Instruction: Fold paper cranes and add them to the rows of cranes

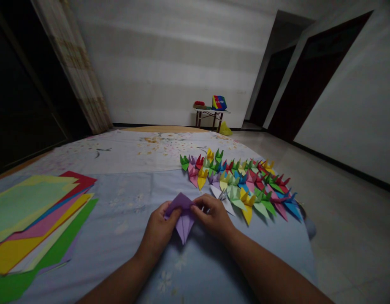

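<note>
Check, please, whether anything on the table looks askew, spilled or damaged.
Only the stack of coloured paper at the left looks askew: its sheets fan out with edges unaligned. I see no spill or damage. The left hand and right hand hold the purple paper.

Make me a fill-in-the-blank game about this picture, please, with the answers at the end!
1. The left hand and the right hand both hold a pointed, folded paper piece coloured ____.
2. Flat, many-coloured paper sheets lie in an overlapping pile to the person's ____.
3. A crowd of small, many-coloured folded paper birds stands nearer the ____ hand than the other.
4. The near flowery cloth, under both hands, is pale ____.

Missing words: purple; left; right; blue.
</note>
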Available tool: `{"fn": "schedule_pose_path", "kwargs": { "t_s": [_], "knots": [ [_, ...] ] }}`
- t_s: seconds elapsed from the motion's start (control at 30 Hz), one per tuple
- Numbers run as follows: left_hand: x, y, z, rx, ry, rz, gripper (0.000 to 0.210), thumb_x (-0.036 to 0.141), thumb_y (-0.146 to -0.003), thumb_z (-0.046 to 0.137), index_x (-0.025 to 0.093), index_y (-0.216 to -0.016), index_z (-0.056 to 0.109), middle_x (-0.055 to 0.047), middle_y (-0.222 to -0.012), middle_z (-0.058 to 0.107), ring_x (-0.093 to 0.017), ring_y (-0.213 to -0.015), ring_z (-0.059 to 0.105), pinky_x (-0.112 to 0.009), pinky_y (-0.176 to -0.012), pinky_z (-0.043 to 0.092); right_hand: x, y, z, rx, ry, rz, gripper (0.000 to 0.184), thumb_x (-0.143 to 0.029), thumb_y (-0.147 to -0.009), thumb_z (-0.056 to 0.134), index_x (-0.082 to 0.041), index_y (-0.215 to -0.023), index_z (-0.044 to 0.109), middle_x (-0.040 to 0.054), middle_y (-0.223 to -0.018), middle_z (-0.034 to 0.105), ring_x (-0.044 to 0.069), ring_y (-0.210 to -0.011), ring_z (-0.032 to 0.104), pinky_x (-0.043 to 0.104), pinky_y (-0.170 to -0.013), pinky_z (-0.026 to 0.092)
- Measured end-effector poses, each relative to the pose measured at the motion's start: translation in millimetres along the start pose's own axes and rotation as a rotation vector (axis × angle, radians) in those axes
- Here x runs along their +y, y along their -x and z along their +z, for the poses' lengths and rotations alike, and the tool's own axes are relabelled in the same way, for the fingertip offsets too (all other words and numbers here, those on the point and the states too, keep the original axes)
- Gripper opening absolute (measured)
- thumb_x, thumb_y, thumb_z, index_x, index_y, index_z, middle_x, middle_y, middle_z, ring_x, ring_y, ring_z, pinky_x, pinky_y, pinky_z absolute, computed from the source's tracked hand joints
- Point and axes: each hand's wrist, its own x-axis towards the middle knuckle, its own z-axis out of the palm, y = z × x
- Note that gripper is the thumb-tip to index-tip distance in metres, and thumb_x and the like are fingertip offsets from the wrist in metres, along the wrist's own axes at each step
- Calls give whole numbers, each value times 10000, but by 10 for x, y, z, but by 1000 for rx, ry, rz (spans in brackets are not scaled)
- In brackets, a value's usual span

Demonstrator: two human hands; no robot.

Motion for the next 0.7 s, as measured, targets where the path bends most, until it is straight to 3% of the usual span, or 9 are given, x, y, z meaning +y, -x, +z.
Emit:
{"fn": "schedule_pose_path", "kwargs": {
  "t_s": [0.4, 0.7],
  "knots": [
    [86, 43, 48, -44, 135, -66, 334, 406, -680, 615, 163, -910, 621, -9, -753, 657, -183, -707, 608, -258, -644, 451, 5, -18, -14, 36, -12, 49, 77, -223, -756, 574, -170, -747, 628, 5, -670, 582, 101, -590, 517, 210, -547, 415],
    [50, 51, 53, -68, 86, 16, 265, 282, -707, 584, 172, -936, 659, -37, -878, 701, -211, -833, 631, -295, -760, 476, -12, -7, -11, -3, 64, 49, 45, -160, -720, 572, -167, -713, 616, -6, -649, 574, 102, -594, 514, 200, -537, 389]
  ]
}}
